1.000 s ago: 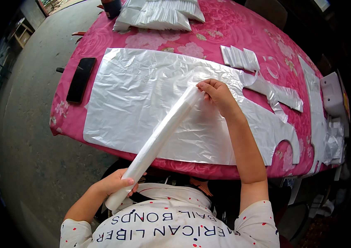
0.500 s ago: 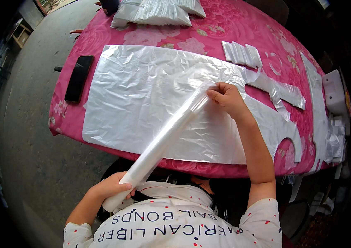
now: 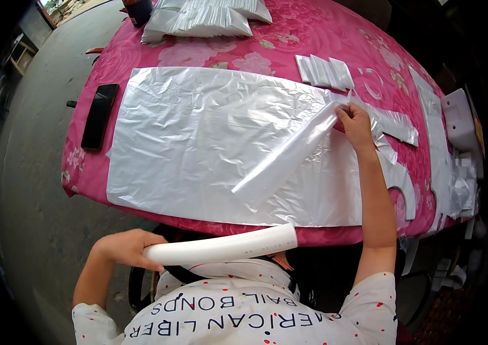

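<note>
The left hand (image 3: 126,248) is closed around the left end of a white tube (image 3: 221,246), its fingers wrapped over the top and its thumb beneath. The tube lies slantwise in the air just off the near edge of the bench (image 3: 80,183), in front of the person's shirt (image 3: 244,305), its free end slightly raised and close to that edge.

The right hand (image 3: 354,122) reaches over the right half of the bench, its thumb and fingertips pinching the upper end of a narrow flap of clear film (image 3: 290,152). The flap slants from there toward the near edge and lies over a wide plastic sheet (image 3: 163,144); whether the 2 are joined cannot be told. The sheet runs from near the left edge of the bench toward its right side, with a curved cut-out at its right near corner.

A black phone (image 3: 100,117) rests between the sheet and the left edge. Toward the far edge are a large stack of folded plastic (image 3: 198,23) and a dark jar (image 3: 138,11). A small row of folded pieces (image 3: 323,72) lies just beyond the sheet, and a long plastic strip (image 3: 431,132) runs along the right edge near a pale box (image 3: 461,118).
</note>
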Motion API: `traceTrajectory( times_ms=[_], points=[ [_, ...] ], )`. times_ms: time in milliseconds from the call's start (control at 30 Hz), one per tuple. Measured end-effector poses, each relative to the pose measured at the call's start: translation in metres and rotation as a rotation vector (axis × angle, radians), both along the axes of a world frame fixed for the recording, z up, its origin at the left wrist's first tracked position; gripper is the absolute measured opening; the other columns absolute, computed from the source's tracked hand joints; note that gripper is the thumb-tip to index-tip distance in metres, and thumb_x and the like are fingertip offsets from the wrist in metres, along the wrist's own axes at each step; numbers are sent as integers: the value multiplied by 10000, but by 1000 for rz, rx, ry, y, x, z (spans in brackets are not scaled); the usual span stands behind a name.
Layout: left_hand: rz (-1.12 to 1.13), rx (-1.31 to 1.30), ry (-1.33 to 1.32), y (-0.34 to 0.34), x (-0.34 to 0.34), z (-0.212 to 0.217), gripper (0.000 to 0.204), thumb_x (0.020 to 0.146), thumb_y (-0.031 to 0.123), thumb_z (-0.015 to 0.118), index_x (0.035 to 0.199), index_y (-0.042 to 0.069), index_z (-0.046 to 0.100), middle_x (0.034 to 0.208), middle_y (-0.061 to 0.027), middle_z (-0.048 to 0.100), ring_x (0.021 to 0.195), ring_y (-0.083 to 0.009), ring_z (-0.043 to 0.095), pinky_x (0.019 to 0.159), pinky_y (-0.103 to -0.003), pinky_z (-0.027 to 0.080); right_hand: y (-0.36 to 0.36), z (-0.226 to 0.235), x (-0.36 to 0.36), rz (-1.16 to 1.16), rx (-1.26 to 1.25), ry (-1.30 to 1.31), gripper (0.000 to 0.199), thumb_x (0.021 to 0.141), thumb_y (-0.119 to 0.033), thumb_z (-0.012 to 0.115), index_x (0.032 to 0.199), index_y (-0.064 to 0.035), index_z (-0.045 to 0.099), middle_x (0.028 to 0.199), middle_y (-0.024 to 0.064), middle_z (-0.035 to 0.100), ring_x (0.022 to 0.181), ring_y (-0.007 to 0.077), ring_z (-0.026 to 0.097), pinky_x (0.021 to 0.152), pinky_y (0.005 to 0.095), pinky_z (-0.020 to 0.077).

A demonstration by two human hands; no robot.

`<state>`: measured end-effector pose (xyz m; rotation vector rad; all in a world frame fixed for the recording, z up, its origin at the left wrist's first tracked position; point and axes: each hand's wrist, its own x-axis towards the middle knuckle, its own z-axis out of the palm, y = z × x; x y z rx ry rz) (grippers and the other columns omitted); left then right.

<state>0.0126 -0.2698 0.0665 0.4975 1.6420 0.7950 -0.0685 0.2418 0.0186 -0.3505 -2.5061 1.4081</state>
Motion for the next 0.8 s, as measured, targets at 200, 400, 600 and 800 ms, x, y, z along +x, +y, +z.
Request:
traceTrajectory(
  times_ms=[200,400,600,800],
  points=[
    [-229,92,992,108,-50,20,360,672,239,717,955,52,597,884,-106,613,862,-290,584,798,-387,448,-48,6,-17,143,-68,-92,160,815,-125,624,847,31,631,745,18,626,642,65,509,607,226,427],
    [-353,767,1332,144,-36,-22,275,729,201,657,908,9,578,950,-115,577,913,-253,574,863,-366,469,-70,7,-39,262,-34,-114,171,809,-138,631,870,22,632,744,11,624,657,61,513,607,233,427],
    [-498,470,1250,147,-22,-42,788,806,540,489,1262,-95,395,1371,-226,350,1290,-330,329,1064,-432,247,-62,12,-49,334,-121,-274,193,802,-161,647,891,10,636,730,-3,602,635,68,511,593,240,430],
    [-494,401,1248,147,-4,-48,793,809,558,471,1310,-49,367,1400,-213,319,1318,-315,293,1082,-436,199,-80,29,-32,81,-36,-57,375,814,-204,646,1113,2,554,1027,101,581,822,146,571,695,285,480]
  ],
)
